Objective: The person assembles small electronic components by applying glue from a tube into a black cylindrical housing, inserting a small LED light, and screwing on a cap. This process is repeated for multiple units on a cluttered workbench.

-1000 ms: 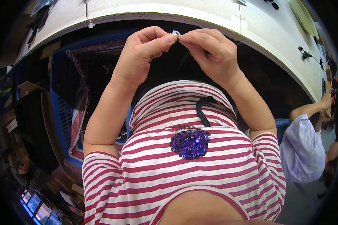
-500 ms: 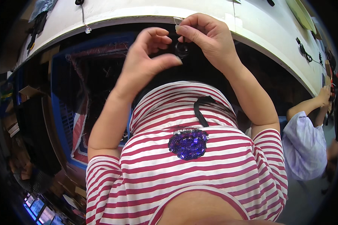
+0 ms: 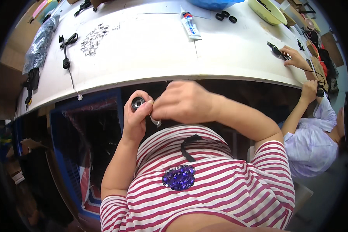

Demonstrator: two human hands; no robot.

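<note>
My left hand is closed around a small black round part, its ringed face turned up between thumb and fingers. Close beside it, my right hand is blurred by motion, fingers curled in toward the left thumb. Whatever those fingers grip is hidden. A thin pale strip with a whitish end hangs below the place where the hands meet. Both hands are in front of the table edge, above my lap.
On the white table lie a black cable piece, several small metal rings, a white-and-blue tube and black rings. A yellow bowl stands farther right. A blue crate is below left. A co-worker's hand handles a cable.
My left hand has gone from open to closed on the black round part. The right hand has moved beside it. More of the table now shows, and both hands appear lower.
</note>
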